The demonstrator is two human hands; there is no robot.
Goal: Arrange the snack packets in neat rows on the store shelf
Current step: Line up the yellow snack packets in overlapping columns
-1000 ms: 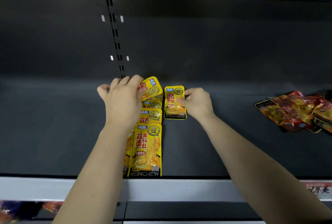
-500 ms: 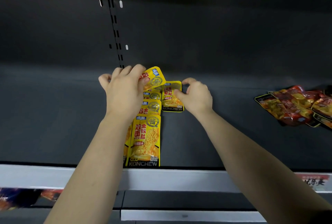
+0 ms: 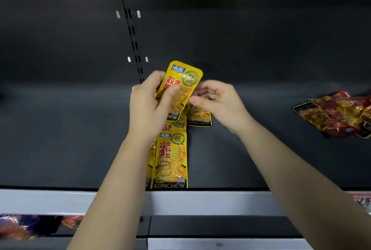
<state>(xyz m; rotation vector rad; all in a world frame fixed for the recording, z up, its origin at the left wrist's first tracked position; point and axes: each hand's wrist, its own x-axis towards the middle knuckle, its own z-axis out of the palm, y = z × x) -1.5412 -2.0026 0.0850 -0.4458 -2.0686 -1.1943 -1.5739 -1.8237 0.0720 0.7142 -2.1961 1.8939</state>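
My left hand (image 3: 149, 107) grips a yellow snack packet (image 3: 181, 83), lifted and tilted above the dark shelf (image 3: 60, 139). Below it a column of yellow packets (image 3: 170, 159) runs from the front lip toward the back, overlapping one another. A single yellow packet (image 3: 198, 116) lies flat just right of that column, partly hidden under my right hand. My right hand (image 3: 218, 103) hovers beside the lifted packet with fingers loosely curled, its fingertips at the packet's right edge; whether it pinches it is unclear.
A loose pile of red and dark snack packets (image 3: 337, 115) lies at the shelf's right end. The grey price rail (image 3: 210, 202) runs along the front edge. A slotted upright (image 3: 132, 35) stands on the back wall. Colourful packaging (image 3: 30, 225) shows on the lower level.
My left hand has raised a yellow packet off the back of the column and turned its face toward me. My right hand left the single flat packet and rose beside the lifted one.
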